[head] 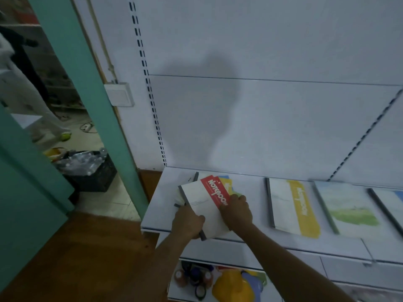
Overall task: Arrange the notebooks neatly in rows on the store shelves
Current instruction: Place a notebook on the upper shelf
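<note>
Head view looks down on a white store shelf with both hands working at its left end. On top of a loose stack there lies a red-banded notebook, white-covered with a dark spine, tilted so that its near corner hangs over the shelf's front edge. The left hand grips the notebook's spine edge, fingers curled under and thumb on the cover. The right hand presses on the notebook's right side, fingers bent over the lower end of the red band; whether they hook under the edge cannot be told. Beneath and behind the red-banded notebook, corners of a yellow and a blue cover show, fanned unevenly. To the right of that stack, well apart, a yellow-banded notebook lies flat on the shelf; further right a green-patterned notebook lies flat, and another cover is cut off beside it at the picture's edge.
</note>
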Demonstrator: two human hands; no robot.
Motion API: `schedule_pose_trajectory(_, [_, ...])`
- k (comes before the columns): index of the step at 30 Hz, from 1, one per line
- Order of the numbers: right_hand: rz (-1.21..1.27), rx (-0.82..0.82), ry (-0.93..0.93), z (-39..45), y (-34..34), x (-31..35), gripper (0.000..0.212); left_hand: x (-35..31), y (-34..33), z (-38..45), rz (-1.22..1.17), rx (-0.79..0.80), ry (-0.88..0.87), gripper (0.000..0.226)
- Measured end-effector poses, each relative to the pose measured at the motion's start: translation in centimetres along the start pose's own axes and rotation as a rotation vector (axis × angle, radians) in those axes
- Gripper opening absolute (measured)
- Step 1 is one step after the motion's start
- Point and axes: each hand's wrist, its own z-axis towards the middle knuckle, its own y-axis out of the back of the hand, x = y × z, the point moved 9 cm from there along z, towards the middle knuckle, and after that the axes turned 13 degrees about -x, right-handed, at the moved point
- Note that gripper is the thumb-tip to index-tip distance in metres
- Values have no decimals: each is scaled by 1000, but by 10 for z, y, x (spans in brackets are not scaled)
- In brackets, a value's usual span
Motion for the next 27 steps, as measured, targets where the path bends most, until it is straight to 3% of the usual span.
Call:
schedule_pose_trajectory(6, [184,-29,-63,-2,9,-10,48,-8,3,-5,-178,-16,53,37])
schedule_pose_trajectory(11, [304,-131,-165,-10,54,-25,46,-59,-4,-12,-206,3,-144,40])
schedule_pose_trajectory(13, [339,-186,-226,-17,82,-38,44,-87,-19,-24,-214,93,-234,42])
schedule_pose_trajectory(18, [289,-405,-391,-63,169,-118,42,-150,-89,-100,-405,489,-337,56])
schedule_pose_trajectory(27, [333,-750,-688,-224,288,-295,42,-212,-189,-319,-364,875,-667,60])
